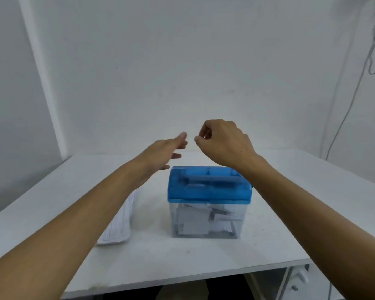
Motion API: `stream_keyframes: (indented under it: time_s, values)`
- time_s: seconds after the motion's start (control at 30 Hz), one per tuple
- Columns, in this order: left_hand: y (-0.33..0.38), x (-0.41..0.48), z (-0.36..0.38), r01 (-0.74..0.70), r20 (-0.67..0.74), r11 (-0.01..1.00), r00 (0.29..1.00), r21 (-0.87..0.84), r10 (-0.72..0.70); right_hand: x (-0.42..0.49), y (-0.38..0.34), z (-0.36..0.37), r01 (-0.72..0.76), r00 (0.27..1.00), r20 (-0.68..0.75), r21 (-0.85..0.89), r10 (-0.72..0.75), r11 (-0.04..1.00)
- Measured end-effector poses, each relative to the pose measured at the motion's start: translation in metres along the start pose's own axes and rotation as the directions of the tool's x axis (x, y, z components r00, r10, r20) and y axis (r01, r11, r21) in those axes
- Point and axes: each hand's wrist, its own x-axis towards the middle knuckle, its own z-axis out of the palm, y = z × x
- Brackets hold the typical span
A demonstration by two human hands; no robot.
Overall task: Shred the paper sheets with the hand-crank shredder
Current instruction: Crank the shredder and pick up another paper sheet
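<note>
Head view: shredder, blue top on a clear bin, stands mid-table, closer to the front edge than the back. Bin already holds white paper pieces and strips, about half full by the look, so some shredding is done. Nothing is sticking out of the blue top that I can see.

Paper stack lies just left of the shredder near the front edge, partly hidden under the left forearm. It looks like several sheets, so work is left.

Both hands are up in the air above and behind the shredder, touching nothing on the table.
- Left hand: fingers straight and spread, motion-blurred, empty.
- Right hand: fingers curled in, thumb close to index. No object clear between them; a thin scrap is possible but too small to tell.

Crank side is covered by the right forearm, so its position is unknown.

Judgement: mid-task, between sheets. Still to do: pick a sheet off the stack, feed it into the top, turn the crank, and repeat until the stack is gone.
</note>
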Motion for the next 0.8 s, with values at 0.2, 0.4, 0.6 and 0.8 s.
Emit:
stream_keyframes:
  time_s: [0.2,0.4,0.6,0.8]
  values:
    - [-0.060,-0.039,-0.056,0.060,-0.193,0.987,0.977,-0.148,-0.089,-0.029,-0.064,0.023,0.163,0.986,0.024,-0.017,-0.163,0.986]
    - [-0.140,-0.051,-0.068,0.178,-0.452,0.940,0.892,0.290,-0.029,-0.063,-0.114,0.086,0.326,0.941,0.088,0.017,-0.326,0.945]
    - [-0.198,-0.059,-0.048,0.344,-0.540,0.922,0.817,0.177,-0.201,-0.074,-0.108,0.184,-0.053,0.887,0.461,0.057,0.021,0.997]
    - [-0.200,-0.061,-0.040,0.319,-0.552,0.912,0.823,0.259,-0.131,-0.081,-0.097,0.213,-0.161,0.914,0.391,0.108,0.107,0.981]
